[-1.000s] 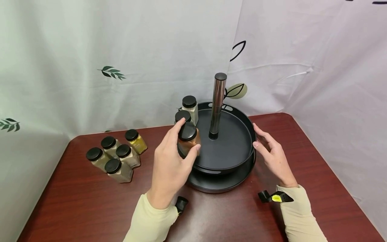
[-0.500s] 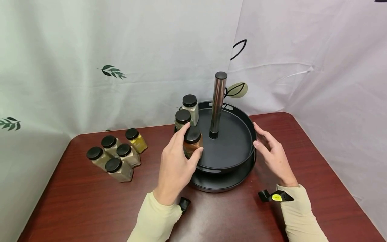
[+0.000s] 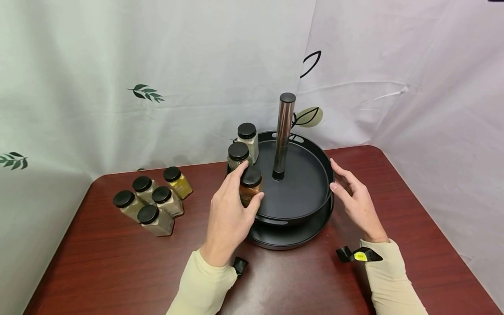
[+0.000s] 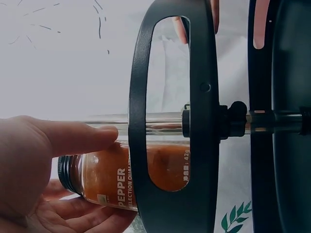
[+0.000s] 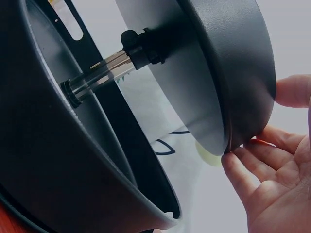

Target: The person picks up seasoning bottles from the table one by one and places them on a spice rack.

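My left hand (image 3: 230, 214) holds a spice jar (image 3: 250, 186) of orange-brown powder, thumb on one side and fingers on the other. The jar has a black lid and stands at the left of the upper tray of a black two-tier turntable (image 3: 303, 192). In the left wrist view, "PEPPER" shows on the jar, partly behind the tray's slotted wall (image 4: 204, 145). On the turntable's right side, my right hand (image 3: 356, 205) grips the upper tray by its outer wall; the right wrist view shows fingertips (image 5: 235, 167) at its lower edge and the thumb higher up.
Two more black-lidded jars, one greenish (image 3: 238, 155) and one pale (image 3: 248, 142), stand behind the held jar. A metal post (image 3: 283, 135) rises from the tray's middle. Several jars (image 3: 157, 221) stand on the table's left. A white curtain (image 3: 197, 78) hangs behind.
The left hand has carried the orange-brown jar slightly right and down onto the upper tray, then stayed there. The right hand has kept its place at the tray's side.
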Tool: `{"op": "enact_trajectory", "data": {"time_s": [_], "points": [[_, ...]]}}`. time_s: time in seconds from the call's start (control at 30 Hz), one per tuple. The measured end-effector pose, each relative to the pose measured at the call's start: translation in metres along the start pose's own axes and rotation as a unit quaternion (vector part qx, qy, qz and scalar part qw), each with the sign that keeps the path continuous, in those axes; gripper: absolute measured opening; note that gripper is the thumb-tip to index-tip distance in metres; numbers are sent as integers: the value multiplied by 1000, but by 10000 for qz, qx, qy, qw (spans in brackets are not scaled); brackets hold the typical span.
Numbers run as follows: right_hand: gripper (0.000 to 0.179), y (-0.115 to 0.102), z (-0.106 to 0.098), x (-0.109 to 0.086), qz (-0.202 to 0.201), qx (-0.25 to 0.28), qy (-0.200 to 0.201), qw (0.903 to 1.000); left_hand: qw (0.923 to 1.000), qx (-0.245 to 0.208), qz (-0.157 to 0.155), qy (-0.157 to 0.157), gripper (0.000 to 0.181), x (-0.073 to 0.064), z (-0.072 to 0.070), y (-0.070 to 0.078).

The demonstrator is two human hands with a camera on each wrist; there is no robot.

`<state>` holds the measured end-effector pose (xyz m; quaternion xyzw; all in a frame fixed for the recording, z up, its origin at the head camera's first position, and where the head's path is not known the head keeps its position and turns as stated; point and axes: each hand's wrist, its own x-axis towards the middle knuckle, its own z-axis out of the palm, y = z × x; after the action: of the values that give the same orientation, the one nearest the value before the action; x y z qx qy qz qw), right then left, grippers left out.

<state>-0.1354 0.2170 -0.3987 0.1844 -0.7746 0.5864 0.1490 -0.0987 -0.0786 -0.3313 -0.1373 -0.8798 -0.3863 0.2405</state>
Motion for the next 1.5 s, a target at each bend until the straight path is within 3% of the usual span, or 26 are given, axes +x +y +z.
{"op": "enact_trajectory", "data": {"time_s": [0.6,0.7,0.97,1.27,1.5], "points": [[50,0,3,0,-7,321,26,9995,9999,-68,90,21,74,-5,-5,-4],[52,-1,4,0,86,433,51,9990,9998,-72,142,108,74,-7,-11,-5],[55,-2,3,0,199,98,27,9998,9979,12,294,585,77,-13,-25,-16],[54,-2,2,-1,38,-118,91,9999,9945,255,38,1014,78,-17,-42,-31],[53,-3,3,-2,-55,-330,287,9990,9927,432,-330,1081,76,-22,-52,-42]]}}
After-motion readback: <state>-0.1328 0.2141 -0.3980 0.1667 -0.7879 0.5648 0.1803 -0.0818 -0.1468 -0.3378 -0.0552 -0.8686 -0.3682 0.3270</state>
